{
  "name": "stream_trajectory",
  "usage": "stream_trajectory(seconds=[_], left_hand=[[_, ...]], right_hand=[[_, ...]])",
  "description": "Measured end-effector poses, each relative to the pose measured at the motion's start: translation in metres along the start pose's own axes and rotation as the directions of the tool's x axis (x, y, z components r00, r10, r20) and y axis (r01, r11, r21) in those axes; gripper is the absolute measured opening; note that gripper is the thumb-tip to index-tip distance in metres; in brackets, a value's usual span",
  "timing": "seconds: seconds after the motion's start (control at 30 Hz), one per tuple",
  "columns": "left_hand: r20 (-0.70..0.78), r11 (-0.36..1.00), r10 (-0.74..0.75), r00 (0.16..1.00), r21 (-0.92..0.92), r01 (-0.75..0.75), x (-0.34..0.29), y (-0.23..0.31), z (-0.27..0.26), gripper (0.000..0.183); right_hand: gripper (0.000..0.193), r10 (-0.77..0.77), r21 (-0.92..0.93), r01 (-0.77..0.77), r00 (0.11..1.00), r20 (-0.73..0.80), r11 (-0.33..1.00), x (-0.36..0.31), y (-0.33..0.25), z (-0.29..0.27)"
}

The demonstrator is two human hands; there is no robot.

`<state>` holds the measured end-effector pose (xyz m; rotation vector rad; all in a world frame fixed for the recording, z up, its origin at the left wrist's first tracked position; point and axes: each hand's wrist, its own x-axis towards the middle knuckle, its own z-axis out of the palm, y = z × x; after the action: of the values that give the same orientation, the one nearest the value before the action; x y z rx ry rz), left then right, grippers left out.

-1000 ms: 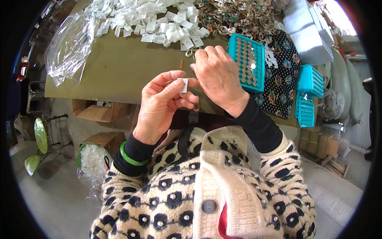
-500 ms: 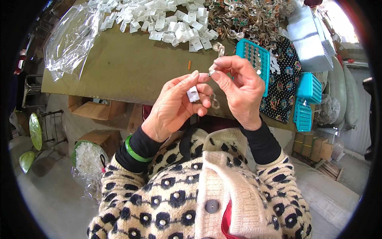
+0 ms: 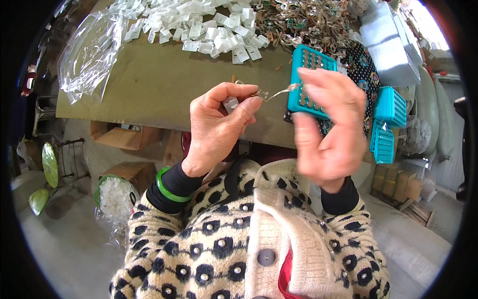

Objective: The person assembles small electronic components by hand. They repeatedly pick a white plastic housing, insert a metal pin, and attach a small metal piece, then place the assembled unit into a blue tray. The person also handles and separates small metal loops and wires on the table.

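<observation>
My left hand [image 3: 221, 127] pinches a small wired component [image 3: 263, 94] between thumb and fingertips. A small white plastic case [image 3: 230, 104] is tucked in its curled fingers, partly hidden. From the component a thin clear wire [image 3: 280, 93] stretches rightward to a small coil near my right fingertips. My right hand [image 3: 331, 127] is blurred by motion, thumb and fingers spread apart, with nothing visible between them. It hovers over the near right part of a teal tray [image 3: 295, 74], where rows of small round silver discs sit.
White plastic cases [image 3: 199, 30] lie heaped at the back of the table [image 3: 164, 74]. Beside them is a pile of tangled wired parts [image 3: 303, 22]. Clear plastic film [image 3: 89, 55] covers the left end. More teal trays [image 3: 391, 107] and pale stacked sheets [image 3: 388, 45] stand at right.
My right hand has let go of the small part it pinched against my left fingers and moved right, opening. My left hand now grips the wired component closer in.
</observation>
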<state>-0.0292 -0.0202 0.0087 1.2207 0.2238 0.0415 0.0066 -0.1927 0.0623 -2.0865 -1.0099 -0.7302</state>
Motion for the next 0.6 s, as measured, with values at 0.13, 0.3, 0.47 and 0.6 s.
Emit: stream_trajectory(seconds=[0.13, 0.3, 0.47, 0.6], left_hand=[[-0.005, 0.994, 0.097, 0.995, 0.044, -0.097, -0.003, -0.001, 0.011, 0.014], [0.021, 0.992, -0.07, 0.997, -0.101, 0.072, -0.004, 0.002, 0.006, 0.015], [0.152, 0.925, -0.162, 0.975, -0.321, 0.204, 0.0, -0.001, 0.001, 0.014], [0.25, 0.837, -0.307, 0.918, -0.388, 0.386, 0.001, -0.006, -0.003, 0.016]], right_hand=[[0.04, 0.13, -0.226, -0.086, 0.974, 0.186, 0.97, -0.009, -0.008, 0.02], [0.029, 0.23, -0.029, -0.228, 0.963, 0.141, 0.973, -0.024, 0.002, 0.03], [0.022, 0.147, 0.037, -0.156, 0.973, 0.18, 0.987, -0.026, 0.01, 0.027], [0.021, 0.127, 0.077, -0.141, 0.978, 0.163, 0.987, -0.029, 0.013, 0.026]])
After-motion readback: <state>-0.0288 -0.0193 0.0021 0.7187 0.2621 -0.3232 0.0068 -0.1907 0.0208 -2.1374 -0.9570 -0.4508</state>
